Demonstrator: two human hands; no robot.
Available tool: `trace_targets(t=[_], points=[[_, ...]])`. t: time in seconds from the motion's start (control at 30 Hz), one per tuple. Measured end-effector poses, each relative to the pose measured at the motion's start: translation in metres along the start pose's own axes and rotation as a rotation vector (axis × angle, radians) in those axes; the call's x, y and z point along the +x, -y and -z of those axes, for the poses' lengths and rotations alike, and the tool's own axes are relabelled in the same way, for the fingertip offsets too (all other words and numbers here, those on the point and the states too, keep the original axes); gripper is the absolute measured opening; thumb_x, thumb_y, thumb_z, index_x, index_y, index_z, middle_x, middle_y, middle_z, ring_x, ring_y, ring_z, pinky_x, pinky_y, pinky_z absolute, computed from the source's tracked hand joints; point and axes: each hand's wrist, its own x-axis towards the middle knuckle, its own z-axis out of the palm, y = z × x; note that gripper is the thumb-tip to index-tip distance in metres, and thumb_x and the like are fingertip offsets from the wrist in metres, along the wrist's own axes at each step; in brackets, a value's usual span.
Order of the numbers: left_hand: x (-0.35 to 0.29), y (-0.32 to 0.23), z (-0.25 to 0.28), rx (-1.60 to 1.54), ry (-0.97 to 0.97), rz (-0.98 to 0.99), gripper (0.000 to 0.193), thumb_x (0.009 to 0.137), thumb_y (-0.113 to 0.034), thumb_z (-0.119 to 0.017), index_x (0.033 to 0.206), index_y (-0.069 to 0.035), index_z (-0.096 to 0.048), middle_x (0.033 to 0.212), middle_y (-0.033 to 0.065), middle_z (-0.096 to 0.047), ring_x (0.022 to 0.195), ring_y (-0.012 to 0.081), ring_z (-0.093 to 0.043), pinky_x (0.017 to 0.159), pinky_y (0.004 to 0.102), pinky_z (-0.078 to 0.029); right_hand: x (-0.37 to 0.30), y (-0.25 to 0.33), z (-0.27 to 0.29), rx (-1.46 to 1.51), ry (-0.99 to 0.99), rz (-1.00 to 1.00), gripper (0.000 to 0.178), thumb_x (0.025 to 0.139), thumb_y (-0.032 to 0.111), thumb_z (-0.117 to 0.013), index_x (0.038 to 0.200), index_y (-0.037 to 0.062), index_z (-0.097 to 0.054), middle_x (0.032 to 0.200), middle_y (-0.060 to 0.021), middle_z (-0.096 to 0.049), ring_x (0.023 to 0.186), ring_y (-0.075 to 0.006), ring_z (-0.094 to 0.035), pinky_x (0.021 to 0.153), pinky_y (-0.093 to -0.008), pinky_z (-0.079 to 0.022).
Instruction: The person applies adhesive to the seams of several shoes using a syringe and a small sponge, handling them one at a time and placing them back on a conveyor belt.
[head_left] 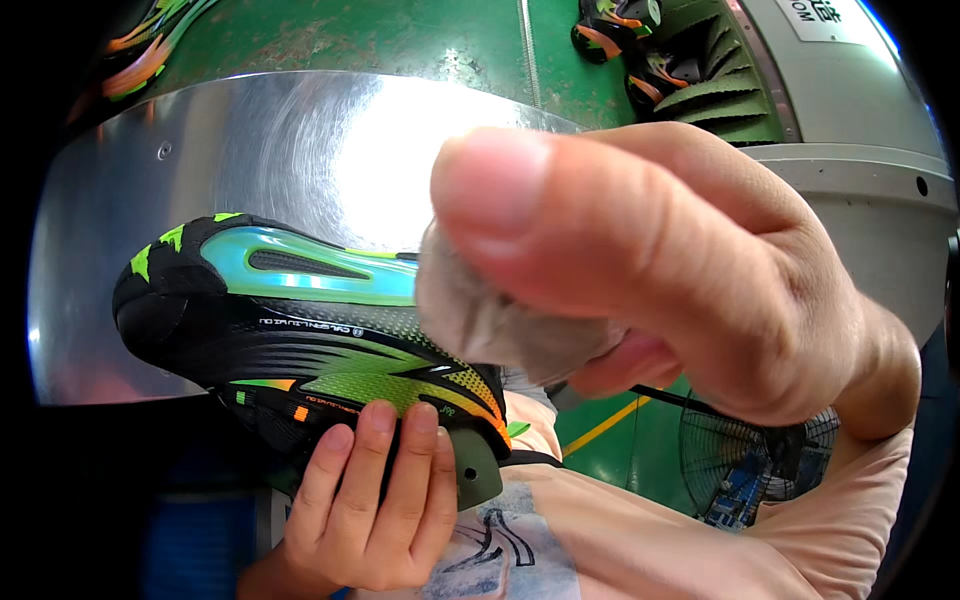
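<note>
A black sports shoe [330,345] with green and orange fading and a shiny teal sole is tipped on its side at the metal table's edge, toe to the left. A dark green shoe last [475,470] sticks out of its opening. My left hand [375,500] holds the shoe from below, its fingertips pressed on the upper. My right hand [680,260], close to the camera, is closed on a lumpy grey piece [490,310]; whether it is cloth or rubber I cannot tell. That piece overlaps the heel end in view; contact is unclear.
The shiny metal table [110,220] curves behind the shoe. More shoes lie at the far left [150,45] and far right [605,30], the latter beside a rack of green flaps [735,85]. A grey machine housing [850,90] and a fan [745,455] stand at right.
</note>
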Motion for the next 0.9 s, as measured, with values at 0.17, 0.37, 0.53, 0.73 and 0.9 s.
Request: trace_targets(t=[0.17,0.37,0.53,0.73,0.9], points=[[0.003,0.024,-0.003,-0.09,-0.017,-0.027,0.014,0.082,-0.011,-0.059,0.085,0.0,-0.067,0.09,0.0152,-0.066,0.091,0.0374,-0.065,0.084,0.0506,-0.052,0.022,0.019,-0.011,-0.06,0.003,0.002,0.034,0.086,0.023,-0.053,0.102,-0.0064,-0.058,0.081,-0.0106,-0.064,0.073,-0.0123,-0.062,0.06,-0.0222,-0.047],[0.015,0.019,0.0,-0.044,-0.054,0.039,0.015,0.085,-0.007,-0.053,0.084,0.0,-0.067,0.093,0.0125,-0.066,0.094,0.0335,-0.065,0.083,0.0438,-0.053,0.028,0.019,-0.021,-0.082,0.017,0.02,0.038,0.078,0.025,-0.061,0.1,-0.0068,-0.059,0.083,-0.0115,-0.065,0.076,-0.0135,-0.063,0.067,-0.0247,-0.048],[0.023,0.017,0.005,-0.093,-0.116,0.072,0.017,0.085,-0.004,-0.049,0.081,-0.002,-0.066,0.094,0.0105,-0.066,0.093,0.029,-0.065,0.083,0.0382,-0.054,0.023,0.018,-0.025,-0.102,0.004,0.022,0.043,0.072,0.027,-0.067,0.098,-0.0071,-0.06,0.085,-0.0123,-0.065,0.078,-0.0145,-0.063,0.072,-0.0268,-0.049],[0.026,0.024,0.014,-0.061,-0.071,0.081,0.018,0.083,-0.003,-0.049,0.083,0.0,-0.067,0.093,0.0118,-0.065,0.09,0.0298,-0.065,0.083,0.0392,-0.054,0.018,0.018,-0.029,-0.114,0.016,0.053,0.05,0.064,0.029,-0.075,0.095,-0.0075,-0.062,0.087,-0.0132,-0.066,0.081,-0.0157,-0.063,0.079,-0.0294,-0.05],[0.034,0.018,0.01,-0.145,-0.082,0.118,0.016,0.082,-0.003,-0.051,0.084,0.001,-0.067,0.092,0.0129,-0.065,0.089,0.0307,-0.065,0.083,0.0398,-0.054,0.001,0.002,-0.026,-0.156,-0.028,0.075,0.055,0.069,0.04,-0.067,0.095,-0.0072,-0.06,0.084,-0.0122,-0.065,0.077,-0.0146,-0.062,0.074,-0.0276,-0.049]])
